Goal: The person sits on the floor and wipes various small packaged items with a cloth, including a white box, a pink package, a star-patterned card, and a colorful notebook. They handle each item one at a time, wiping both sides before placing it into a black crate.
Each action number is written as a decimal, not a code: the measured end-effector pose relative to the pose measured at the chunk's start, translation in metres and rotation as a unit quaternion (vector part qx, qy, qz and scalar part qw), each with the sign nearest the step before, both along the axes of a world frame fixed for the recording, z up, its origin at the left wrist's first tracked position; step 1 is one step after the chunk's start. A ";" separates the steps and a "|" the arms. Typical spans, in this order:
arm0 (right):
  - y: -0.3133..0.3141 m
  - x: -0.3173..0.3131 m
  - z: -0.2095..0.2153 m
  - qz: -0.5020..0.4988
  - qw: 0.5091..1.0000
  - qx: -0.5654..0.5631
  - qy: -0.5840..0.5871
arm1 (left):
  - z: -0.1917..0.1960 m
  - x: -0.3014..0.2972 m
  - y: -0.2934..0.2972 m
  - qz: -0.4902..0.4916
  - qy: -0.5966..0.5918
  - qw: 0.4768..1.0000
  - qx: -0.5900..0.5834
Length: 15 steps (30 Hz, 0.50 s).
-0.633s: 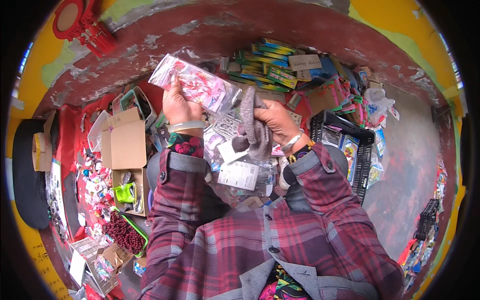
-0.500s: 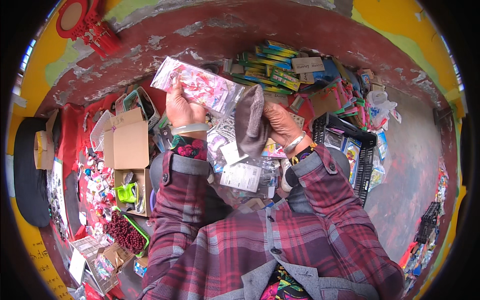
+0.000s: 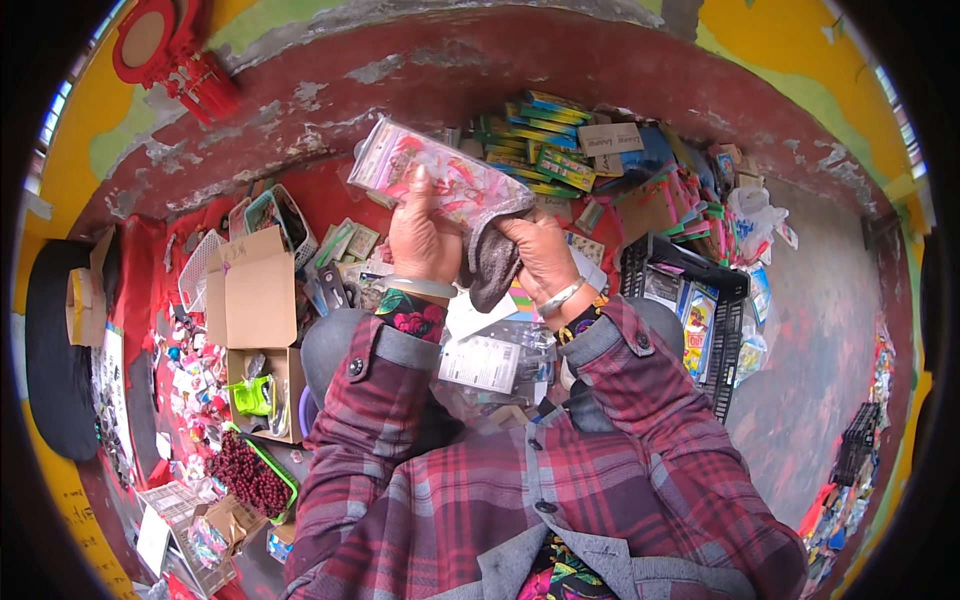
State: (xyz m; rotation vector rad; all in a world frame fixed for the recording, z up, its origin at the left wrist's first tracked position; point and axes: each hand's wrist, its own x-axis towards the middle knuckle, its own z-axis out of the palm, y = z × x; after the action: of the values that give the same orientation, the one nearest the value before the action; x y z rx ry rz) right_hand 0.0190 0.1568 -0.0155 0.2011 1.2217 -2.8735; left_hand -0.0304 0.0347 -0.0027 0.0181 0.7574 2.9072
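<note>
Packet [image 3: 458, 178] shifted right, seemingly against cloth [image 3: 492, 266] | left hand [image 3: 425, 238] gripping packet | right hand [image 3: 542, 258] pinching cloth

Maroon wall [image 3: 560, 60] peeling; yellow paint [image 3: 765, 40] above; grey floor [image 3: 815, 310], reddish-stained.

Packet [image 3: 458, 178]: flat, oblong, clear plastic over a pink and white print with red figures; lilac band along the 9 o'clock end. Surface glossy, creased, with glare streaks. Held up off any surface, printed face showing, between 11 and 12 o'clock of the view centre. Long axis tilted, from between 9 and 10 o'clock down to between 3 and 4. Lower edge partly hidden.

Cloth [image 3: 490, 265]: dark grey-brown, soft, fuzzy, speckled lighter grey at its 1 o'clock part. Bunched and folded, held up, at 5 o'clock of the packet's middle. Upper part touches the packet's 4 o'clock end; rounded lower fold hangs toward 6 o'clock. Dampness: cannot tell.
</note>
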 end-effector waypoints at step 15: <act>-0.003 0.006 0.014 0.097 0.992 0.083 -0.013 | 0.000 -0.011 -0.010 0.124 -0.053 0.991 0.010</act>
State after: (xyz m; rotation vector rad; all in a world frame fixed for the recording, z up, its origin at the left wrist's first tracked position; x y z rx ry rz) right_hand 0.0247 0.1537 -0.0020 0.1133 1.3925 -2.5989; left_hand -0.0412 0.0242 -0.0029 -0.2442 0.7615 3.1181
